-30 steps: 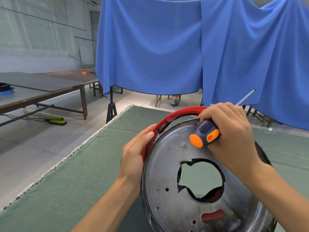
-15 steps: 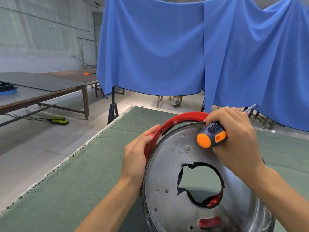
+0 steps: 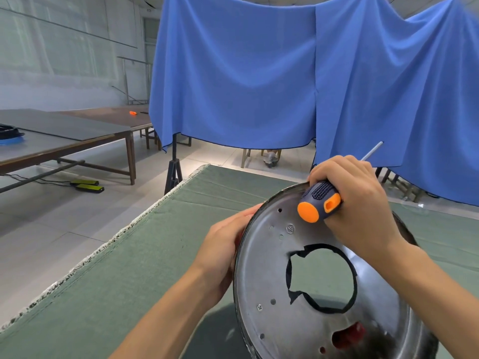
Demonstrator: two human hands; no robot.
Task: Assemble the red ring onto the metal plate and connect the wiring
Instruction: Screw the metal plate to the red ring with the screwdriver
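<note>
A round metal plate (image 3: 261, 281) with a large ragged centre hole stands tilted on edge above the green mat. My left hand (image 3: 223, 244) grips its left rim. The red ring (image 3: 350, 335) lies behind the plate and shows only as a red patch through a low slot. My right hand (image 3: 360, 206) grips a screwdriver (image 3: 320, 202) with a dark blue and orange handle at the plate's top edge. Its shaft pokes out past my knuckles toward the upper right. No wiring shows.
The green mat (image 3: 134, 275) covers my table, with its frayed left edge running diagonally. A blue curtain (image 3: 259, 73) hangs behind on a black stand (image 3: 173, 169). Long tables (image 3: 64, 136) stand at the left across bare floor.
The plate has turned so the red ring, visible earlier along the top-left rim, is hidden behind it. Both hands kept their grips.
</note>
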